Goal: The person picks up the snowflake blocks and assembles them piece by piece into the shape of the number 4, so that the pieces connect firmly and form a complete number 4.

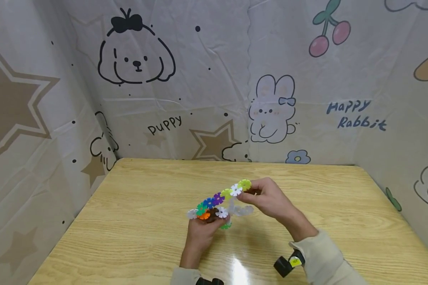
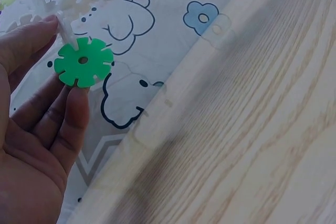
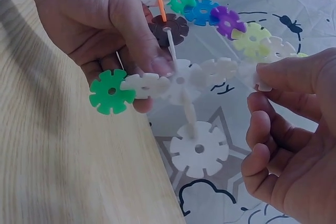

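A linked structure of notched plastic snowflake discs is held above the table by both hands. In the head view its upper row runs from a green disc [image 1: 201,208] through a blue disc [image 1: 209,203] and a purple disc [image 1: 218,198] to a yellow-green disc [image 1: 245,185]. My left hand [image 1: 201,233] grips the lower part, thumb by a white disc [image 1: 222,212]. Below the left thumb a green disc [image 2: 84,62] sticks out. With thumb and fingertips, my right hand [image 1: 271,200] pinches the right end, at a whitish disc [image 3: 262,80]. Another white disc [image 3: 199,149] hangs from a branch.
The wood-grain table [image 1: 135,190] lies beneath both hands. A patterned cloth [image 1: 214,79] hangs behind it and along both sides. Each wrist wears a black camera mount, such as the right one [image 1: 289,263].
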Available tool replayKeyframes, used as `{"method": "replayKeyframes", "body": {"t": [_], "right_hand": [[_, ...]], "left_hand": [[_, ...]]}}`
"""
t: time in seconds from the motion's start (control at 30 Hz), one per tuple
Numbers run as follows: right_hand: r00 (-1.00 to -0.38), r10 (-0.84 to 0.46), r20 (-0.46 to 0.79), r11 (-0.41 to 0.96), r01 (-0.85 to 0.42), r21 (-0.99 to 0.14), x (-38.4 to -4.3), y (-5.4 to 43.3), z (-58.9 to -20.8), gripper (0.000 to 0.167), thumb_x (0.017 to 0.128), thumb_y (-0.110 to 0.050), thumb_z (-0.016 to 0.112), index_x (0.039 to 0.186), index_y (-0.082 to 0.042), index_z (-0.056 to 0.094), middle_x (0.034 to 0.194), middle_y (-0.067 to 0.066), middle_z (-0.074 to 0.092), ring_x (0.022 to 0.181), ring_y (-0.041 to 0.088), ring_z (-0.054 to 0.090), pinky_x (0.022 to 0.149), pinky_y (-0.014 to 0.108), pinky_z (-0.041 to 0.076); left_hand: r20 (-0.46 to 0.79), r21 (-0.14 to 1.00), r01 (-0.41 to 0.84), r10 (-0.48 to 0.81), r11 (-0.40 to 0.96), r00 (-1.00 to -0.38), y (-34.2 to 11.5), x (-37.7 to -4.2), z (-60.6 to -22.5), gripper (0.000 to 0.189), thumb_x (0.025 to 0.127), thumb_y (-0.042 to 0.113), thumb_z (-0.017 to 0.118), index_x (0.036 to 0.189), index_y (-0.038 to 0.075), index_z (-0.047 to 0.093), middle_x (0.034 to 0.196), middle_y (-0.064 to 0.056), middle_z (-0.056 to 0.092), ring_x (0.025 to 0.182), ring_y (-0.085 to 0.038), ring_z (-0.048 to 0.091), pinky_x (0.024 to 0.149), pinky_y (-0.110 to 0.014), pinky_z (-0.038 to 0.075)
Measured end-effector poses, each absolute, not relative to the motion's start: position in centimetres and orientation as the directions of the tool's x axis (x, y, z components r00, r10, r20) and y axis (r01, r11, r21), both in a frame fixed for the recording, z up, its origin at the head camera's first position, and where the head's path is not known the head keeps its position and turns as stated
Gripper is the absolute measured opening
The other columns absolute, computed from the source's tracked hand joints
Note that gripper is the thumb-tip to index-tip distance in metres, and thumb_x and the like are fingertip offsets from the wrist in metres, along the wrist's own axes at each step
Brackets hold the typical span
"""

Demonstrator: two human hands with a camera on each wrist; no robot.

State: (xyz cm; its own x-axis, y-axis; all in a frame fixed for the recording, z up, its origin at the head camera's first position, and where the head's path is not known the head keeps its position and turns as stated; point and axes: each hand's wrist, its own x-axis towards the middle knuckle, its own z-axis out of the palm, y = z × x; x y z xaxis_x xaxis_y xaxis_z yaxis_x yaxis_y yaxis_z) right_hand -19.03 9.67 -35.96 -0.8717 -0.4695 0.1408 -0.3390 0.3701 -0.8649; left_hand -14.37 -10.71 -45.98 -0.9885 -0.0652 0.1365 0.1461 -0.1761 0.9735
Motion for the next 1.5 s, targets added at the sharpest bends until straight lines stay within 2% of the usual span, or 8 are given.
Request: {"method": "replayKeyframes", "body": {"t": [0.27,0.47,0.73,0.87,1.0,1.27,1.5], "right_hand": [[-0.862,-0.487,0.142,0.289,-0.313,-0.905,-19.0,9.4,-36.5,0.015,0.091,-0.012,0.073,0.097,0.001,0.075,0.087,0.007,0.069,0.074,0.02,0.054,0.061,0.027,0.046],[-0.857,-0.494,0.15,0.317,-0.338,-0.886,-19.1,9.3,-36.5,0.01,0.091,-0.012,0.073,0.092,-0.003,0.077,0.08,0.003,0.067,0.068,0.018,0.05,0.056,0.026,0.043],[-0.854,-0.496,0.159,0.301,-0.341,-0.89,-18.8,9.3,-36.3,0.014,0.092,-0.01,0.071,0.101,0.001,0.074,0.088,0.007,0.068,0.073,0.021,0.054,0.06,0.027,0.046],[-0.854,-0.492,0.169,0.287,-0.343,-0.894,-18.8,9.3,-36.3,0.014,0.092,-0.008,0.07,0.102,0.001,0.074,0.089,0.007,0.068,0.073,0.021,0.054,0.06,0.027,0.046],[-0.853,-0.493,0.172,0.297,-0.351,-0.888,-19.0,9.3,-36.4,0.013,0.092,-0.009,0.071,0.1,0.001,0.075,0.087,0.006,0.069,0.071,0.02,0.054,0.058,0.026,0.045],[-0.844,-0.49,0.218,0.295,-0.396,-0.869,-19.3,9.2,-36.9,0.009,0.091,-0.008,0.072,0.092,-0.001,0.077,0.08,0.01,0.069,0.061,0.015,0.049,0.052,0.024,0.04],[-0.828,-0.48,0.291,0.256,-0.449,-0.856,-19.2,8.6,-37.6,0.007,0.09,-0.004,0.073,0.09,0.001,0.077,0.07,0.006,0.065,0.057,0.011,0.046,0.049,0.023,0.037]], "left_hand": [[0.151,0.975,0.157,-0.047,-0.161,-0.987,-10.7,-14.4,-46.1,0.046,0.078,-0.001,0.084,0.119,-0.005,0.065,0.109,-0.019,0.069,0.097,-0.02,0.067,0.086,-0.033,0.055],[0.115,0.98,0.123,-0.056,-0.158,-0.992,-10.7,-14.3,-45.9,0.047,0.078,0.002,0.085,0.12,-0.003,0.065,0.114,-0.021,0.068,0.1,-0.021,0.067,0.087,-0.031,0.054],[0.13,0.978,0.138,-0.058,-0.158,-0.99,-10.7,-14.4,-46.0,0.048,0.078,0.0,0.084,0.117,-0.013,0.06,0.104,-0.015,0.071,0.097,-0.022,0.068,0.086,-0.033,0.055],[0.138,0.976,0.146,-0.061,-0.161,-0.989,-10.8,-14.5,-46.1,0.047,0.078,-0.002,0.084,0.116,-0.014,0.06,0.102,-0.015,0.071,0.094,-0.02,0.068,0.085,-0.033,0.055],[0.162,0.972,0.17,-0.063,-0.16,-0.985,-10.7,-14.5,-46.2,0.041,0.078,-0.003,0.083,0.112,-0.013,0.063,0.1,-0.015,0.071,0.09,-0.018,0.069,0.083,-0.033,0.056],[0.18,0.964,0.19,-0.071,-0.186,-0.981,-10.6,-14.6,-46.1,0.04,0.078,-0.004,0.083,0.112,-0.01,0.063,0.106,-0.019,0.07,0.096,-0.02,0.069,0.087,-0.035,0.055],[0.13,0.966,0.147,-0.092,-0.212,-0.987,-10.7,-14.5,-46.1,0.043,0.076,-0.005,0.083,0.112,-0.012,0.061,0.1,-0.013,0.07,0.094,-0.019,0.068,0.085,-0.033,0.055]]}}
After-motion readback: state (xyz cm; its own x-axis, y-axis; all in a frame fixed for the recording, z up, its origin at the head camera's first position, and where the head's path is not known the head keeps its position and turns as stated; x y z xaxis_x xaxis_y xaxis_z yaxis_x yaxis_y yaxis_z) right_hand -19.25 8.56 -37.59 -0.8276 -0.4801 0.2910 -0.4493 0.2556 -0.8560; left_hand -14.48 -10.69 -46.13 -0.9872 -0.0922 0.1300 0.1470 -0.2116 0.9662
